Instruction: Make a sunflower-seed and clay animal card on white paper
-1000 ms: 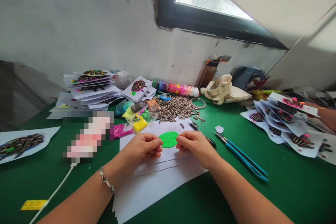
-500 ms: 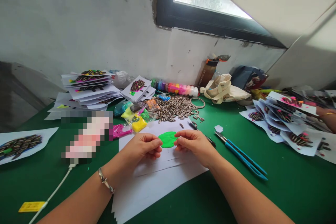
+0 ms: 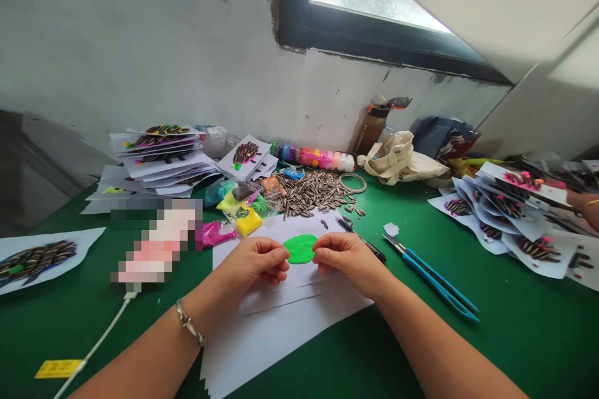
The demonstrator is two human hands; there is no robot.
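A flat, oval piece of bright green clay (image 3: 300, 249) is held up over white paper sheets (image 3: 281, 336). My left hand (image 3: 262, 260) pinches its left edge between thumb and forefinger. On the right edge, my right hand (image 3: 337, 255) has the same kind of pinch. Beyond the hands lie a heap of striped seeds (image 3: 311, 192) and small bags of clay, among them yellow (image 3: 248, 222) and magenta (image 3: 218, 234). A black pen (image 3: 369, 248) rests by my right hand.
Blue tweezers (image 3: 435, 280) lie at the right. Stacks of seed pictures stand at the left (image 3: 163, 159) and right (image 3: 505, 212), where another person's hand (image 3: 590, 207) shows. A brown bottle (image 3: 372, 128), a cloth bag (image 3: 402, 162) and a tape ring (image 3: 352, 183) are at the back. A white cable (image 3: 100, 346) runs left.
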